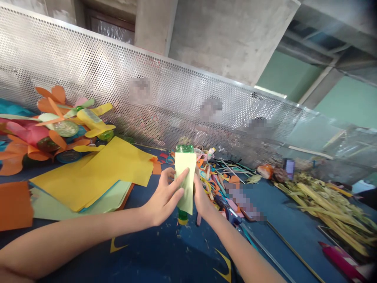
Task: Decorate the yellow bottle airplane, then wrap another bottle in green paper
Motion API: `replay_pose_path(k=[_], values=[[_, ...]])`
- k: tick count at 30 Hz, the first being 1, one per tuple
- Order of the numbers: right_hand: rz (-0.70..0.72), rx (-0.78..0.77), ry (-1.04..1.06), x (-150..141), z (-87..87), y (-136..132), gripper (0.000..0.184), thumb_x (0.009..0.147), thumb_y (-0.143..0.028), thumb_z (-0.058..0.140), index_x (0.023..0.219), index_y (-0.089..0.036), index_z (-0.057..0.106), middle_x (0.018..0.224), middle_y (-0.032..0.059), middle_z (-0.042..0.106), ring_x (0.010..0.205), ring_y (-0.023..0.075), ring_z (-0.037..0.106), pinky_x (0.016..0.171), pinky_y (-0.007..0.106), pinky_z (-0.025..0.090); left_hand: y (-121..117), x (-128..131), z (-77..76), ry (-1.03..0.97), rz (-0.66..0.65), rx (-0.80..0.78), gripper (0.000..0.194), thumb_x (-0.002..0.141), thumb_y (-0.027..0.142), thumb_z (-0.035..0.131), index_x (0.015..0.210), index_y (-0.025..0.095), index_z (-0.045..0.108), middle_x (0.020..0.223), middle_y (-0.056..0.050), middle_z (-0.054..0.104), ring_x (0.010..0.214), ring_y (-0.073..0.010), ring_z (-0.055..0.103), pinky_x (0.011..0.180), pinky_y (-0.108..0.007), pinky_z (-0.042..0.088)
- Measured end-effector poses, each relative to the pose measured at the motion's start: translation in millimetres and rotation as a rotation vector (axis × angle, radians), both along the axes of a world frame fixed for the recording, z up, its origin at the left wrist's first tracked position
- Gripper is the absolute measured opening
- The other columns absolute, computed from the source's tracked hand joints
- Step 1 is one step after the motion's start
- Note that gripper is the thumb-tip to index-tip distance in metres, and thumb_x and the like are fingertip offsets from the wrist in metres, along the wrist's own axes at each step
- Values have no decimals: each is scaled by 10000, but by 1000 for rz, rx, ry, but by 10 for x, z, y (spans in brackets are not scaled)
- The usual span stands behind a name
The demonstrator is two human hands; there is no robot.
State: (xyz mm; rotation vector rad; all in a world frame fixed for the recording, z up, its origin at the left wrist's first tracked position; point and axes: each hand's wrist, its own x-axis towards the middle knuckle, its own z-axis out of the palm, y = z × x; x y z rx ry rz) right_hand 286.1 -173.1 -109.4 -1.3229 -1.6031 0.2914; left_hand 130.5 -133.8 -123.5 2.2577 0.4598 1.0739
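Note:
A green plastic bottle [185, 148] is held in front of me, with its yellow cap pointing down toward me. A pale green paper strip [187, 198] lies along its upper face and covers most of the bottle's body. From the left, my left hand [165, 196] grips the strip against the bottle, index finger and thumb on the paper and other fingers partly hidden at the side. My right hand [202, 196] is closed around the bottle's right side, its fingertips largely out of sight behind the strip.
Yellow sheets [123, 161] and an orange sheet [14, 204] lie left, beside paper-petalled bottle flowers [63, 127]. Paper scraps [212, 184], a phone [244, 202] and a thin stick [291, 247] lie right, near dried husks [326, 204]. A perforated metal panel [103, 86] borders the blue table [141, 259].

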Motion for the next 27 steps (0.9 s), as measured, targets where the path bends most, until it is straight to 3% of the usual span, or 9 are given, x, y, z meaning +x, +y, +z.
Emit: replay_pose_path(k=[4,9,13,16,19,21,24,27], values=[[16,-6,67,9,-18,64,465,947,-465,303,1365,-302,427,1308,16,553,1370,173,297,1127,436,246,-1,0,0,-9,-15,-54,476,981,377,244,1453,369,189,1261,-56,213,1196,-246,291,1106,-471,218],[2,-48,221,-20,-11,68,546,966,-491,181,1350,-237,475,1173,60,654,1234,225,497,969,460,455,37,0,26,3,28,-36,472,978,377,265,1447,372,214,1240,-53,220,1178,-244,297,1105,-484,224],[-128,-127,147,5,4,28,535,892,-526,434,1365,-276,449,1308,55,567,1234,254,504,925,435,498,89,-6,55,21,-1,-5,504,960,399,326,1451,349,224,1228,-65,245,1175,-260,316,1102,-520,231],[-138,-124,203,46,-10,60,539,906,-516,407,1396,-293,384,1297,57,576,1153,253,575,876,432,530,107,10,38,-9,-43,-11,719,866,453,531,1465,349,147,1307,-83,208,1210,-291,323,1079,-528,288],[-65,-131,395,74,-43,124,549,924,-513,360,1412,-264,330,1228,76,627,981,242,667,747,396,577,108,46,-19,-15,-39,-22,933,717,478,709,1460,343,160,1413,-101,125,1310,-351,224,1064,-533,316],[-63,-145,494,79,-61,153,561,916,-518,377,1406,-248,331,1215,87,635,911,236,686,698,375,582,110,64,-59,-11,-67,-66,898,730,457,706,1453,336,189,1445,-110,149,1349,-351,184,1071,-540,301],[-77,-154,572,66,-59,160,591,899,-513,420,1421,-262,299,1262,85,606,887,231,691,684,373,583,125,70,-95,-20,-155,-123,793,795,412,651,1452,322,215,1453,-118,247,1336,-322,272,1070,-529,307],[-62,-164,605,43,-39,148,624,891,-503,440,1444,-295,238,1352,73,530,958,234,673,709,374,586,134,71,-106,-47,-168,-129,883,758,401,698,1465,304,177,1488,-115,242,1352,-324,258,1098,-524,260]])
